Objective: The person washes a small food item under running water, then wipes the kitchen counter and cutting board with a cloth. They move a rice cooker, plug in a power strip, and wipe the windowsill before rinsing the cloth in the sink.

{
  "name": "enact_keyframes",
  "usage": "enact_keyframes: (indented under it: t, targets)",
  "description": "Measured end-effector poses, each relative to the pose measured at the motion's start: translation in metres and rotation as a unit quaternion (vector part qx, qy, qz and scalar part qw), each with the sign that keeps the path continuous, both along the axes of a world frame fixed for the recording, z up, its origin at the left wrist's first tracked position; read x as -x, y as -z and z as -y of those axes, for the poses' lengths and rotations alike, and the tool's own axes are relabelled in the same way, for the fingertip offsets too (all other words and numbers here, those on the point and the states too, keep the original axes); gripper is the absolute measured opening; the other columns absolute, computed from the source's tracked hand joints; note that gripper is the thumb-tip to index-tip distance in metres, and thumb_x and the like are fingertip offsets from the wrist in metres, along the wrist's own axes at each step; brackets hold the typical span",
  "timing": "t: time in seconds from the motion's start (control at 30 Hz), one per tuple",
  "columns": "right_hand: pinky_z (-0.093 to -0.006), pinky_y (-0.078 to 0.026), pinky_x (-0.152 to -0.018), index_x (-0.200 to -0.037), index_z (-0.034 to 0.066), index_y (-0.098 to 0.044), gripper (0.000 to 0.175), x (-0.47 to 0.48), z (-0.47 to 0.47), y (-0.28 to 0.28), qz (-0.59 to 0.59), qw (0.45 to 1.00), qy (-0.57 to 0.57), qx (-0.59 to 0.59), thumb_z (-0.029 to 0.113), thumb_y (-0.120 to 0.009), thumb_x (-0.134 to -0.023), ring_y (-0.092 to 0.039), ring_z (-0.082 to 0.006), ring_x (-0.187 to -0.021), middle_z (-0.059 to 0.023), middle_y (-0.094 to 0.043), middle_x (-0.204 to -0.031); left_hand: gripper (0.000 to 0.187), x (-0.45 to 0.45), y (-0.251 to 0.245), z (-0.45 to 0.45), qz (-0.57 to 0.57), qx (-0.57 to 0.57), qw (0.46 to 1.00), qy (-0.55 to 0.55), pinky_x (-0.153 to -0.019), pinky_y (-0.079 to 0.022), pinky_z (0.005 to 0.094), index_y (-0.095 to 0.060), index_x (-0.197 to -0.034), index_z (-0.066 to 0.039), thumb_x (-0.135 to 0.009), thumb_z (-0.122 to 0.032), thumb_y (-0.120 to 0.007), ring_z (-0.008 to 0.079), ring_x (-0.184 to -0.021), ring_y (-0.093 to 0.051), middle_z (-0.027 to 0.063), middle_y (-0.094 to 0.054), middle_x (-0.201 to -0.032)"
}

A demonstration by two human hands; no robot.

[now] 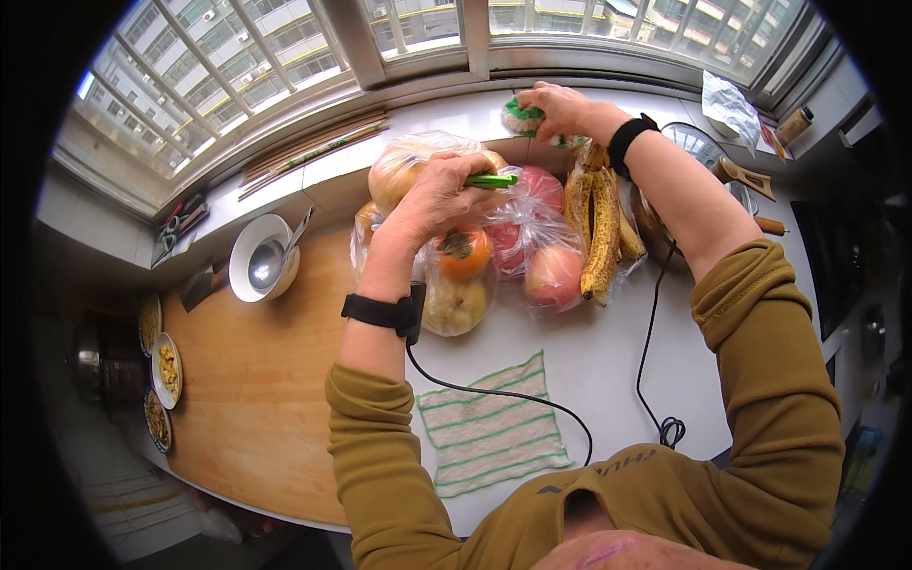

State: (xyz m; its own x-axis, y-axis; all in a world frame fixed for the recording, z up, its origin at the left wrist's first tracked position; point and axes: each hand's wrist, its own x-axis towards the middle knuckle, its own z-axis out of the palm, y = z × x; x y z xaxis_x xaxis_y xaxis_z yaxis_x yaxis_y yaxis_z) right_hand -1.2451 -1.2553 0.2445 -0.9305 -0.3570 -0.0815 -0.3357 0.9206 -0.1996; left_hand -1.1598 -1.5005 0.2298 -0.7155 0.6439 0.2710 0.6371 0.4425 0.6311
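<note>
My left hand (445, 192) grips a green plastic handle or clip (491, 181) above plastic bags of fruit; what lies under the fingers is hidden. Beneath it a clear bag holds an orange persimmon (464, 255) and yellowish fruit (456, 306). My right hand (559, 110) has its fingers on a green and white scrubber or cloth (522, 116) on the tiled window ledge. Below that hand, spotted bananas (602, 235) lie beside bagged pinkish-red fruit (553, 274). A striped green and white cloth (495, 434) is spread on the white counter nearer my body.
A wooden board (249, 399) covers the left side, with a white bowl (285, 281) and a cleaver-like blade (198, 288) at its back. Plates of food (167, 370) line its left edge. Chopsticks (313, 153) rest on the ledge. Black cables (645, 363) trail from both wrists.
</note>
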Motion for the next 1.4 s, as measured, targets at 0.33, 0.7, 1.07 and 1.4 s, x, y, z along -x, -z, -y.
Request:
enact_keyframes:
  t: [0.33, 0.7, 1.07, 1.4]
  targets:
    - [-0.0420, -0.053, -0.085, -0.116, 0.0104, -0.060, 0.049, -0.003, -0.017, 0.017, -0.028, 0.990, 0.105, -0.089, 0.008, -0.077, -0.070, -0.061, -0.0365, -0.106, -0.0204, -0.054, -0.123, 0.015, 0.008, 0.005, -0.006, 0.101, -0.038, 0.994, -0.007, -0.069, -0.046, 0.0251, -0.063, -0.094, -0.001, -0.081, -0.006, -0.067, 0.0080, -0.073, -0.052, 0.0003, -0.061, -0.078]
    - [-0.0384, -0.054, -0.082, -0.112, 0.0058, -0.065, 0.048, -0.017, -0.040, -0.014, 0.109, 0.887, 0.084, 0.440, 0.012, -0.082, -0.067, -0.064, -0.0247, -0.082, -0.0111, -0.066, -0.100, 0.016, 0.008, 0.004, -0.014, 0.118, -0.058, 0.991, -0.015, -0.072, -0.045, 0.0236, -0.063, -0.098, -0.002, -0.084, -0.008, -0.067, 0.0072, -0.076, -0.052, -0.0005, -0.061, -0.081]
    - [-0.0348, -0.055, -0.069, -0.094, -0.0009, -0.068, 0.032, 0.052, -0.101, 0.006, 0.038, 0.943, 0.297, 0.145, 0.018, -0.081, -0.072, -0.067, -0.0195, -0.075, -0.0114, -0.069, -0.086, 0.017, 0.012, 0.010, -0.012, 0.102, -0.057, 0.993, -0.014, -0.075, -0.047, 0.0239, -0.063, -0.099, -0.001, -0.084, -0.008, -0.068, 0.0079, -0.080, -0.057, 0.0012, -0.065, -0.085]
    - [-0.0347, -0.052, -0.072, -0.103, 0.0048, -0.070, 0.047, 0.028, 0.039, 0.005, 0.157, 0.872, 0.040, 0.462, 0.003, -0.083, -0.058, -0.063, -0.0209, -0.076, -0.0090, -0.070, -0.088, 0.021, 0.008, -0.002, -0.020, 0.051, 0.004, 0.998, -0.034, -0.079, -0.048, 0.0282, -0.065, -0.098, -0.001, -0.079, -0.009, -0.068, 0.0139, -0.088, -0.060, 0.0093, -0.067, -0.094]
